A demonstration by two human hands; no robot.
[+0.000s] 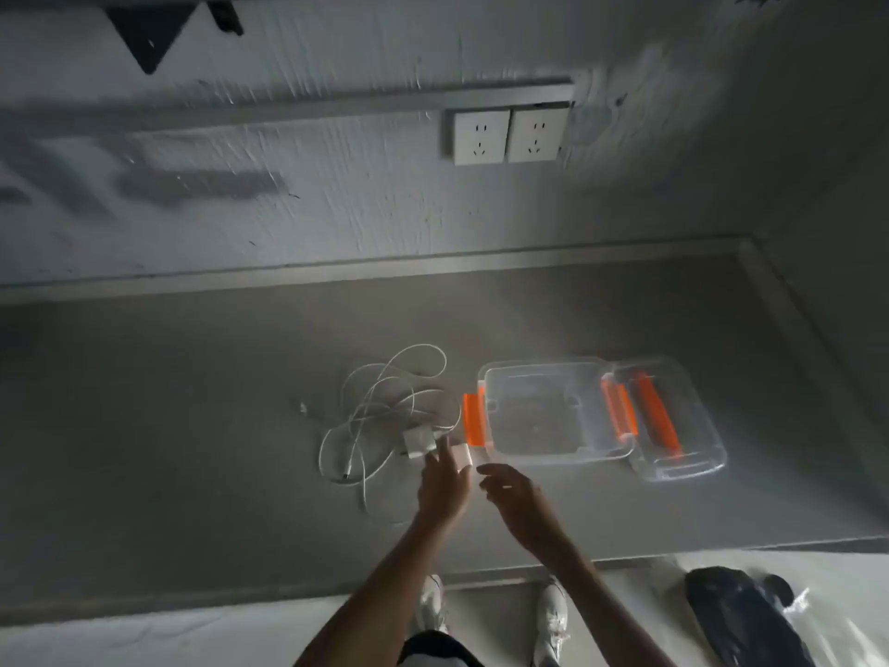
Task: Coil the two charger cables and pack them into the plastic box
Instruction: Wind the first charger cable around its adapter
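Two white charger cables lie tangled in loose loops on the grey surface, left of the box. One white plug rests at the tangle's near edge. My left hand reaches over it, with forefinger and thumb on either side of a second white plug. My right hand hovers just to the right, fingers apart and holding nothing. The clear plastic box with orange latches stands open and holds nothing. Its clear lid with an orange handle lies against the box's right side.
A grey wall with two white sockets rises behind the surface. The surface's front edge runs just above my white shoes. A dark bag in plastic wrap lies on the floor at the lower right.
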